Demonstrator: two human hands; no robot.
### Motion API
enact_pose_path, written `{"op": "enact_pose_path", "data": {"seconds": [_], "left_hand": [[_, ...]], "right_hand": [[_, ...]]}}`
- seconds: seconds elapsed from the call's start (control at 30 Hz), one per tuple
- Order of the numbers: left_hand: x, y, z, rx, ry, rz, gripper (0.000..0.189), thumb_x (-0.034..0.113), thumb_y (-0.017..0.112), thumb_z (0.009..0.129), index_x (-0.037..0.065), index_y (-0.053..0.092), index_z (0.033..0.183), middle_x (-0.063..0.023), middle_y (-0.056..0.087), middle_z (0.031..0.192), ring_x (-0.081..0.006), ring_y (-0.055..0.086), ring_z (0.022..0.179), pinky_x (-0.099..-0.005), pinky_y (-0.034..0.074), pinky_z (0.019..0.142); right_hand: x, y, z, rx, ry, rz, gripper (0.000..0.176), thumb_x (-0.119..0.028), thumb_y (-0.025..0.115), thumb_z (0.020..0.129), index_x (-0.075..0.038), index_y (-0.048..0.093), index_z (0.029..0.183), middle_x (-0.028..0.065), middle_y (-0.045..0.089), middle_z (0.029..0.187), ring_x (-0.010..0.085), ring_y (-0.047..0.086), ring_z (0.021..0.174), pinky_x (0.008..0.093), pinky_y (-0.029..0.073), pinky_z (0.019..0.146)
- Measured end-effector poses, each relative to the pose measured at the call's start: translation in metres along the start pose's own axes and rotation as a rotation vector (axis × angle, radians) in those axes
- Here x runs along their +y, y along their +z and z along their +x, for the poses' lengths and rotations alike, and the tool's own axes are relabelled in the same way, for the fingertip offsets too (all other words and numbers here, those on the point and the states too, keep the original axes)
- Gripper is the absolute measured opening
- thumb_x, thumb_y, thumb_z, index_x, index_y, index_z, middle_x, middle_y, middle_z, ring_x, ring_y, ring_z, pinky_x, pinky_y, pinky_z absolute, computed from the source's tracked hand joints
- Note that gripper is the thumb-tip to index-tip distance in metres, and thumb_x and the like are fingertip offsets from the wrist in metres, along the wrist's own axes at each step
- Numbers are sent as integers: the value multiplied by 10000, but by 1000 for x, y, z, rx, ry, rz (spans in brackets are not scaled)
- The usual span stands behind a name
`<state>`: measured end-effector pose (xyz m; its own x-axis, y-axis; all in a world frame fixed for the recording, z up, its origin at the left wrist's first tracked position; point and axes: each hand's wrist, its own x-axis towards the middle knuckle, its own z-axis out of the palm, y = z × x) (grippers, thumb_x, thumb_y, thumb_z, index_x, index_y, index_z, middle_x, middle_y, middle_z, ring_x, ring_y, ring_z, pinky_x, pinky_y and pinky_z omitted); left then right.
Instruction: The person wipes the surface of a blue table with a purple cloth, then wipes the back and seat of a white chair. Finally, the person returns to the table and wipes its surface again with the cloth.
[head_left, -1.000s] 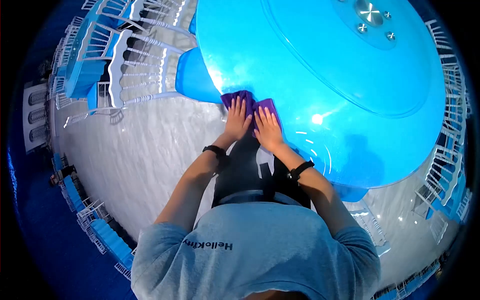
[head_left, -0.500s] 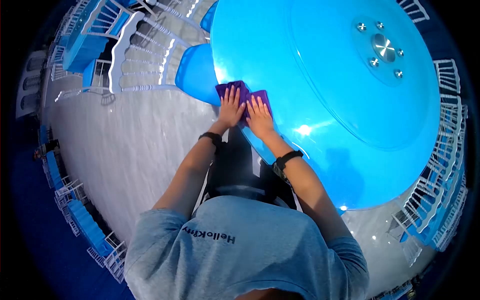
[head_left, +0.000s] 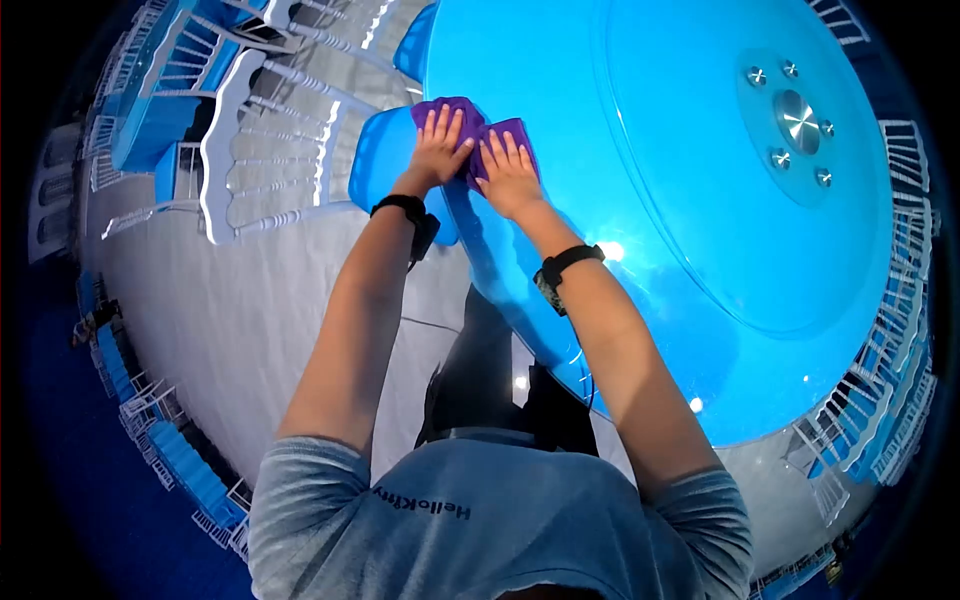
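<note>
A purple cloth [head_left: 484, 178] lies bunched at the near left rim of a round glossy blue table [head_left: 540, 90]. My left hand [head_left: 440, 150] rests on its left part, right at the table's edge, with fingers stretched out. Beside it my right hand [head_left: 510, 178] lies flat on the right part of the cloth, fingers spread. Both palms face down and both arms reach forward. A dark band circles each wrist.
A round clear turntable [head_left: 690, 200] with a metal hub [head_left: 800, 122] covers the table's middle. A white chair with a blue seat [head_left: 382, 160] stands close at the left rim. More white chairs [head_left: 895, 300] line the right. Pale floor [head_left: 250, 310] spreads at the left.
Both hands have moved forward along the table rim, taking the purple cloth with them. The view has shifted slightly, and my arms are stretched farther out.
</note>
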<state>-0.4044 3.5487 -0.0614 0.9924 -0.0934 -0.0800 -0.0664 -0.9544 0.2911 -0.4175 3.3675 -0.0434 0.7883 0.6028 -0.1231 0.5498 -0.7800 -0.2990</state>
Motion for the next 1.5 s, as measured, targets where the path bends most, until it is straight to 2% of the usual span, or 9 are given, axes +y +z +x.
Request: {"op": "enact_pose_path", "data": {"seconds": [0.13,0.27,0.53,0.73,0.83,1.07,1.2,1.27,1.5], "left_hand": [[10,4,-7,146,2,-6,661,453,378,892,81,200,1409,-193,153,1456,-432,134,1323,-558,184,1031],[29,12,-62,220,174,-132,642,369,413,897,6,215,1387,-226,182,1435,-453,159,1309,-555,171,1036],[120,18,-206,-165,218,-232,658,324,429,874,-21,196,1383,-233,145,1441,-440,99,1327,-529,127,1062],[124,11,-210,-255,263,-183,672,375,438,868,9,216,1385,-213,158,1445,-420,118,1330,-537,138,1059],[115,3,-194,-286,302,-187,653,373,422,872,30,221,1391,-193,169,1449,-395,131,1335,-533,138,1059],[62,-13,-103,-110,248,-58,619,386,475,845,139,301,1385,-107,230,1453,-350,184,1333,-531,164,1048],[30,-21,-8,94,150,150,625,503,476,823,247,331,1375,-60,231,1459,-377,180,1327,-629,145,1001],[15,-26,40,132,160,178,609,525,459,826,273,340,1368,-54,235,1458,-392,185,1321,-652,141,984],[-12,-30,161,231,125,293,488,409,322,915,299,277,1388,-40,241,1454,-407,214,1302,-672,179,954]], "right_hand": [[-4,4,-12,87,34,53,628,-383,475,872,-92,269,1389,89,164,1472,274,96,1366,415,88,1102],[-11,10,-69,144,-2,77,631,-345,508,856,-39,295,1365,144,200,1452,301,159,1351,434,148,1090],[-41,16,-234,-12,-41,129,615,-310,575,808,-11,382,1310,178,275,1410,332,227,1320,432,206,1070],[-38,16,-255,53,-82,236,623,-261,634,758,1,415,1279,193,333,1372,327,266,1309,434,219,1064],[-37,12,-241,55,-87,254,626,-268,641,753,1,422,1273,194,348,1363,324,277,1305,430,227,1061],[-25,9,-137,23,-56,115,610,-353,551,810,-22,399,1299,176,275,1410,320,200,1335,423,164,1083],[11,-6,-40,229,115,100,667,-353,554,807,-58,319,1357,152,250,1430,311,217,1329,438,172,1079],[35,-14,7,250,222,25,661,-406,482,850,-78,277,1386,133,218,1450,296,185,1343,433,158,1084],[112,-47,126,322,400,-51,711,-515,440,837,-121,257,1400,116,185,1465,320,144,1350,454,127,1086]]}}
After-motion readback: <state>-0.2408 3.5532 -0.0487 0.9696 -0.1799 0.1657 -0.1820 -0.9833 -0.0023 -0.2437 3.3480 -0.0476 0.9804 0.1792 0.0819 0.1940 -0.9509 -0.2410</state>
